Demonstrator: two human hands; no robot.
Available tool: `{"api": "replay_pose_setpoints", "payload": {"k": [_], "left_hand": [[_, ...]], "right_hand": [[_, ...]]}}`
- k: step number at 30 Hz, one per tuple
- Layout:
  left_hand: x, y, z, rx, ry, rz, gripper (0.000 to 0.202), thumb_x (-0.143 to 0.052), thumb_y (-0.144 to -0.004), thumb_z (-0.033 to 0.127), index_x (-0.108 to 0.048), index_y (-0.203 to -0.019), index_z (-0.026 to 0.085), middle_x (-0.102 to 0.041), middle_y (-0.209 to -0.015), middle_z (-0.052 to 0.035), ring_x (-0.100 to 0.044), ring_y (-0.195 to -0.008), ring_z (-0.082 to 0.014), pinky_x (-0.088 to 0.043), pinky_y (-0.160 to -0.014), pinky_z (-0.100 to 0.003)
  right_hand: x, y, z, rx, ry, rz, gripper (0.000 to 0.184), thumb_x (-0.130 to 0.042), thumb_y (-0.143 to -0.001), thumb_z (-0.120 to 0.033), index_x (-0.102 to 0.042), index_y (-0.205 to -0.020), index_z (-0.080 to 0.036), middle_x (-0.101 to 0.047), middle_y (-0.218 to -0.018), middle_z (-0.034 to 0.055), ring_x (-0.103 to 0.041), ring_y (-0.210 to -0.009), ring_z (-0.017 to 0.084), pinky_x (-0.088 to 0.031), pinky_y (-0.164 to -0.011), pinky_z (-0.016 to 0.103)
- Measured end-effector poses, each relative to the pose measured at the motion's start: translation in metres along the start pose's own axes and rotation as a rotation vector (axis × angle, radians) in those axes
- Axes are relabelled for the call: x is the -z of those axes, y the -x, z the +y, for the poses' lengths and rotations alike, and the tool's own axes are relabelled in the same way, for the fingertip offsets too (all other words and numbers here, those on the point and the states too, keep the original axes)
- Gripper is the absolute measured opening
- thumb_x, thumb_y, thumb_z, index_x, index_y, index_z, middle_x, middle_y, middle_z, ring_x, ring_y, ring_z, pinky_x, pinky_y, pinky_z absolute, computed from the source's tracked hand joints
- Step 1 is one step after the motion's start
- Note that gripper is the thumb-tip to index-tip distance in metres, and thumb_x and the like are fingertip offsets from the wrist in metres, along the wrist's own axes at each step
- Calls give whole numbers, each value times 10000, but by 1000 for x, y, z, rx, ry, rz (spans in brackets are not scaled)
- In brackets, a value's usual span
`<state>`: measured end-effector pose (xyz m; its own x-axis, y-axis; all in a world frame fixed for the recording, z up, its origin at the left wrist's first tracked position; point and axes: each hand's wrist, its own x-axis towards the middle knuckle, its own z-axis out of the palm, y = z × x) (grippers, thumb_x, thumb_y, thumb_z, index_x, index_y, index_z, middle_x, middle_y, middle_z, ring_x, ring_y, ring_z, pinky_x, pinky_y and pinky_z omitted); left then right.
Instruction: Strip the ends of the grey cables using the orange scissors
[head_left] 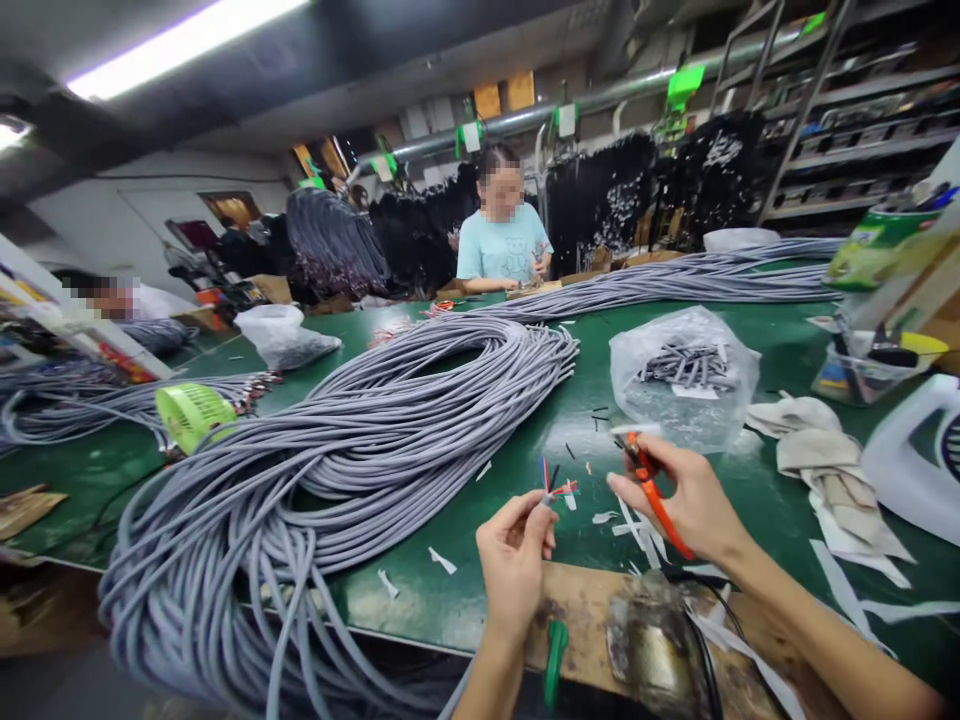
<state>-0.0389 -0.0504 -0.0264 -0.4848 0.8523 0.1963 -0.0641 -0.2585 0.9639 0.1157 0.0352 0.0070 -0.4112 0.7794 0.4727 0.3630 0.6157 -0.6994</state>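
My left hand (514,560) is closed around the end of a grey cable, whose stripped tip (553,487) sticks up with thin red, blue and black wires fanned out. My right hand (686,497) is closed on a pair of orange-handled cutters (651,487), held just right of the wire tip and apart from it. A big coil of grey cables (360,450) lies on the green table (525,450) to the left. Small white scraps of stripped sheath lie scattered under my hands.
A clear plastic bag of small parts (682,375) sits behind my right hand. Rags (825,455), a white jug (919,455), a green fan (193,413) and a second bag (283,335) stand about. Another person in a light-blue shirt (502,245) works across the table.
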Motion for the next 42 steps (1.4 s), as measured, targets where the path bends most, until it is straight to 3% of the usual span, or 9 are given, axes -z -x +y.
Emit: {"api": "replay_pose_setpoints", "payload": {"k": [4,8,12,16,20,31,34,37,42], "left_hand": [[3,3,0,-115,-72,-32,203,-543,-819,289,-658,-804,123,-503,-571,6,-425,-477,-62,-339,-448,-176],[3,5,1,-196,-162,-106,167,-533,-826,235,-671,-820,140,-514,-595,-1,-446,-521,-79,-348,-479,-181],[2,6,2,-205,-235,-150,178,-526,-823,214,-687,-850,144,-545,-617,-21,-482,-560,-105,-362,-493,-193],[-1,6,6,-177,-229,-134,199,-518,-822,218,-702,-828,144,-514,-548,-5,-420,-453,-85,-313,-425,-194],[-3,6,6,-165,-223,-108,197,-526,-813,220,-709,-798,150,-517,-521,-3,-403,-409,-82,-304,-409,-202],[4,8,2,-196,-283,-98,168,-542,-803,207,-704,-824,165,-580,-580,-16,-521,-520,-112,-407,-500,-194],[3,8,3,-173,-266,-81,173,-554,-795,219,-708,-850,162,-618,-619,-30,-543,-531,-121,-427,-504,-198],[6,12,8,-194,-291,-28,182,-588,-767,216,-711,-892,168,-662,-691,-53,-565,-562,-134,-449,-531,-211],[41,45,18,-308,-455,223,158,-657,-695,186,-737,-827,221,-670,-643,-41,-538,-500,-132,-439,-521,-226]], "right_hand": [[-1,-1,5,126,83,-173,169,-585,-695,-211,-441,-612,-176,-434,-582,-41,-378,-530,86,-319,-504,198],[-8,0,5,180,85,-199,173,-583,-701,-217,-453,-597,-169,-410,-576,-41,-361,-531,83,-304,-500,194],[-8,1,8,220,104,-256,150,-579,-708,-228,-487,-608,-163,-416,-583,-37,-353,-535,86,-296,-505,199],[-9,4,12,257,159,-320,93,-564,-696,-187,-502,-632,-164,-444,-612,-27,-370,-554,94,-311,-536,208],[-11,8,13,283,212,-316,66,-533,-688,-149,-492,-641,-170,-460,-623,-21,-386,-560,100,-321,-546,212],[-12,14,11,420,356,-196,161,-497,-690,-148,-455,-537,-176,-458,-510,-24,-366,-460,85,-279,-470,211],[-12,12,10,369,313,-93,298,-491,-746,-198,-397,-463,-179,-392,-427,-50,-295,-397,62,-244,-435,206],[-8,8,11,210,347,4,384,-486,-786,-284,-391,-429,-179,-396,-398,-41,-323,-383,65,-251,-431,210],[-4,7,17,-7,629,-226,170,-553,-716,-384,-624,-666,-237,-666,-667,24,-588,-558,191,-331,-469,257]]}}
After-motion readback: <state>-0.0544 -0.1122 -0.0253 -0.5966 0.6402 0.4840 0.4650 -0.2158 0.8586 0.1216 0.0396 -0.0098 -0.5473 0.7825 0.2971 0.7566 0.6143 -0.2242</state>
